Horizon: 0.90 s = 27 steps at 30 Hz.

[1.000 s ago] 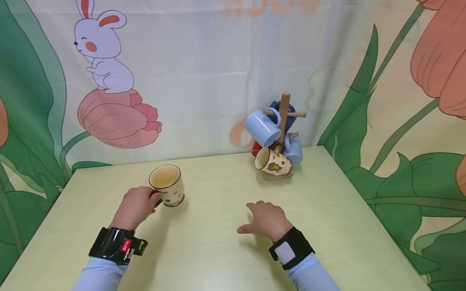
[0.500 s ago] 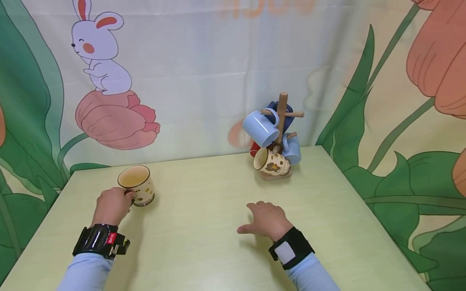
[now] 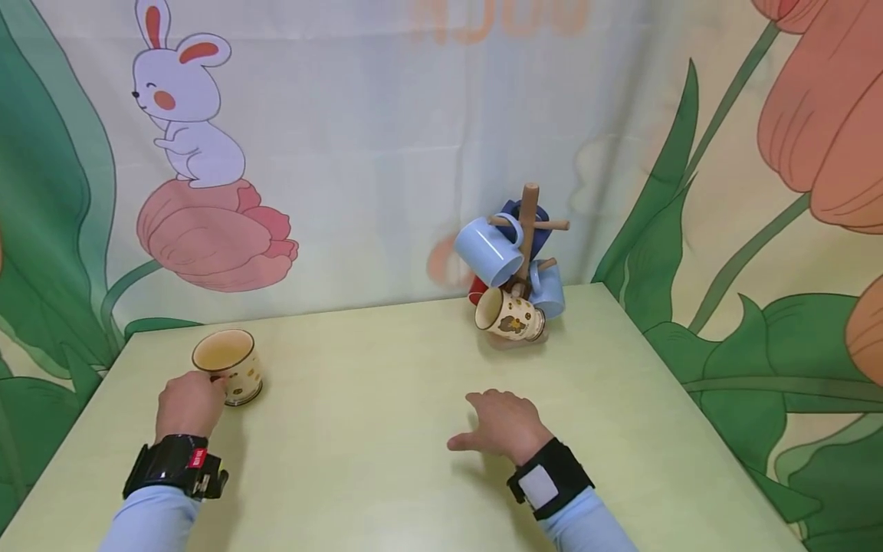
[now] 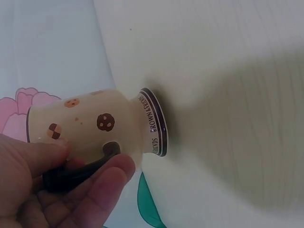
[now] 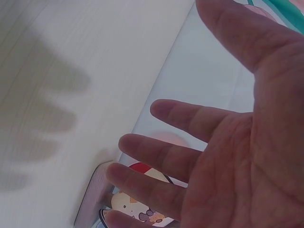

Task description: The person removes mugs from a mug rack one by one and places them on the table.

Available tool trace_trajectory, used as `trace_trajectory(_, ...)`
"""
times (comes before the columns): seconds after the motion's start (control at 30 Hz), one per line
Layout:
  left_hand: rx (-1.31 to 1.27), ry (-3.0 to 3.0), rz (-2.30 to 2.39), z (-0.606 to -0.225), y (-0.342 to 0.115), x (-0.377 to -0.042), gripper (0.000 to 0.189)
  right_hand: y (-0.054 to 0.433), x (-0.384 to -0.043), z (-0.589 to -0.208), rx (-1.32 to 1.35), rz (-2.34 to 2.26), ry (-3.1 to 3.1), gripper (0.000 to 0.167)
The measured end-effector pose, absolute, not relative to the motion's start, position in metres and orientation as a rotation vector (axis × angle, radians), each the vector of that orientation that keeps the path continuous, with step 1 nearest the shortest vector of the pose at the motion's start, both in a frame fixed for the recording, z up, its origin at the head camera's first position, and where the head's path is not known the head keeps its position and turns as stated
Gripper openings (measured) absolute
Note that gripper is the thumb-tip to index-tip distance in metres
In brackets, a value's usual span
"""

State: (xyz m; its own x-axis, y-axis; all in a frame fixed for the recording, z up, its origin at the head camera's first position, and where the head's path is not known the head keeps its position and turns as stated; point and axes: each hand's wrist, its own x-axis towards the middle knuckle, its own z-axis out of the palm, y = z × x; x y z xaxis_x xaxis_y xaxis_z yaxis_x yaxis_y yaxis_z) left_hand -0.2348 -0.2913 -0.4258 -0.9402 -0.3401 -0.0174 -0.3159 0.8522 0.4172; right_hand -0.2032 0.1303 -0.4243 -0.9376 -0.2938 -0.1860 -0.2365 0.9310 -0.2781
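Observation:
My left hand [image 3: 189, 405] grips the dark handle of a cream mug [image 3: 237, 376] near the table's left edge. In the left wrist view the mug [image 4: 90, 118] shows cookie prints, with thumb and fingers around its handle [image 4: 76, 175] and its banded foot close to the tabletop. The mug is upright in the head view. My right hand [image 3: 502, 425] hovers over the middle right of the table, fingers spread, holding nothing. Its fingers [image 5: 161, 152] are extended in the right wrist view.
A wooden mug stand [image 3: 528, 222] at the back right bears a light blue mug [image 3: 488, 251], another light blue mug [image 3: 547, 290], a dark blue mug [image 3: 541, 239], a red mug [image 3: 477, 290] and a patterned cream mug [image 3: 513, 316]. A printed curtain [image 3: 372, 153] hangs behind the table [image 3: 359, 429].
My left hand has moved left across the table with the cream mug in its grip. My right hand has stayed in place. The head view has tilted slightly.

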Motion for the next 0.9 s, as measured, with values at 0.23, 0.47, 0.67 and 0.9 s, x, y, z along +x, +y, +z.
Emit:
trace_trajectory(0.23,0.484,-2.950,-0.704,-0.433,-0.296,-0.234,0.034,0.130,-0.204,-0.424,-0.384,-0.377,2.861,0.080)
trace_trajectory(0.47,0.391,-2.987,-0.670,-0.434,-0.303,-0.233,0.034,0.130,-0.202,-0.428,-0.395,-0.390,2.850,0.079)
trace_trajectory(0.67,0.348,-3.020,-0.663,-0.432,-0.305,-0.235,0.035,0.132,-0.204,-0.428,-0.393,-0.388,2.871,0.078)
trace_trajectory(0.9,0.362,-3.067,-0.639,-0.436,-0.306,-0.237,0.037,0.135,-0.206,-0.430,-0.377,-0.400,2.863,0.077)
